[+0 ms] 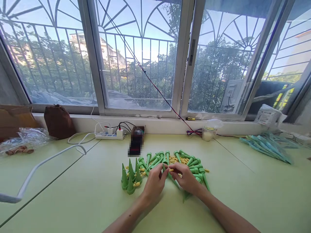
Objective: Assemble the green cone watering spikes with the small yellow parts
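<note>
Near the middle of the table, my left hand [156, 179] is closed on a green cone [164, 167] whose tip points up. Close beside it, my right hand [184, 177] pinches a small yellow piece [171, 170], held against or just by the cone; the exact contact is too small to tell. Behind and around the hands lie many green cones [157, 160] in an arc, with a heap of yellow pieces [173, 159] among them. To the left stands a group of upright green cones [130, 186], with yellow pieces [136, 184] at their bases.
A power strip [110, 136] and a small box [138, 130] sit at the back. A jar [208, 133] stands by the sill. Teal plastic bags [267, 147] lie at right. A white curved tube [36, 168] reaches over the left side, near clear plastic wrap [31, 137].
</note>
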`<act>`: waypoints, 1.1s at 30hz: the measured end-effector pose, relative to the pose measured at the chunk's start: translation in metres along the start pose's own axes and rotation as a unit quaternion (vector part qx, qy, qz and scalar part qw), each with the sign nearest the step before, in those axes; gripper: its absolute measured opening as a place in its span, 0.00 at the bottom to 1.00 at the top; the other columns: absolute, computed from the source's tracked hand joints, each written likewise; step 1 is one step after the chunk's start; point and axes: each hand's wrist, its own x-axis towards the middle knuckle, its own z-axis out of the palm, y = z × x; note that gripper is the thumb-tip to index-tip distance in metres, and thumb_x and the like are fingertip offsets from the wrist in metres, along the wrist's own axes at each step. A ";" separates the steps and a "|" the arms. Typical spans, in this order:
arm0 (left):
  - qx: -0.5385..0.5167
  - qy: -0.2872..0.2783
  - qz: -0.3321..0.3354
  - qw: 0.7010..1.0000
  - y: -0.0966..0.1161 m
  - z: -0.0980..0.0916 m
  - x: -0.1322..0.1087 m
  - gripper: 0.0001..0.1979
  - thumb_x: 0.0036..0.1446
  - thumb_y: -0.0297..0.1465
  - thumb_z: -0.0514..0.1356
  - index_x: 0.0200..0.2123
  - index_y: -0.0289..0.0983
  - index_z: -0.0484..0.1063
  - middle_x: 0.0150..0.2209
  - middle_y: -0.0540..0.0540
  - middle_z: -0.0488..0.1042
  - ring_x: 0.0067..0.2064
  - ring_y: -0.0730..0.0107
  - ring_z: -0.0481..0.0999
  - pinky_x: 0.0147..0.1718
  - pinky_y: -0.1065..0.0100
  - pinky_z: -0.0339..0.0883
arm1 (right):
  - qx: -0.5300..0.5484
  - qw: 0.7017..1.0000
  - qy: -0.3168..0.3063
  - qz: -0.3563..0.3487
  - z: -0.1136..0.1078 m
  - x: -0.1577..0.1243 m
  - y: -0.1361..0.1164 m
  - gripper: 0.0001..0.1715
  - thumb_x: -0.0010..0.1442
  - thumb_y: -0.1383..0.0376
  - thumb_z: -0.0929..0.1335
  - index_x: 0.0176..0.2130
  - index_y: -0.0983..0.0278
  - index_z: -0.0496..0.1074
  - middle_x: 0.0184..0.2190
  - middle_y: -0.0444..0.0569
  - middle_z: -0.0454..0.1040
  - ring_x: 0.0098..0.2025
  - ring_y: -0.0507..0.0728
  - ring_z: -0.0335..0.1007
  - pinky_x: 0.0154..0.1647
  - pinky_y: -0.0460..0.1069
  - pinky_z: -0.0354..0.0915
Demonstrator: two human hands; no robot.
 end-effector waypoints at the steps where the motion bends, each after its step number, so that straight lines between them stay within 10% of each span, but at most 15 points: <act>1: 0.003 0.001 -0.001 1.000 0.000 0.000 0.000 0.13 0.66 0.39 0.52 0.36 0.38 0.71 0.27 0.49 0.70 0.28 0.67 0.66 0.28 0.68 0.58 | -0.004 1.000 -0.002 -0.003 0.000 -0.001 0.001 0.09 0.66 0.65 0.65 0.43 0.64 0.74 0.29 0.45 0.71 0.30 0.53 0.65 0.33 0.47 0.61; 33: 0.009 -0.060 0.048 0.997 0.010 0.001 -0.005 0.09 0.65 0.33 0.53 0.35 0.37 0.70 0.31 0.48 0.70 0.27 0.72 0.65 0.26 0.70 0.59 | -0.084 0.996 -0.039 0.005 -0.002 -0.002 0.002 0.27 0.73 0.57 0.53 0.23 0.62 0.56 0.20 0.40 0.56 0.23 0.51 0.50 0.27 0.47 0.49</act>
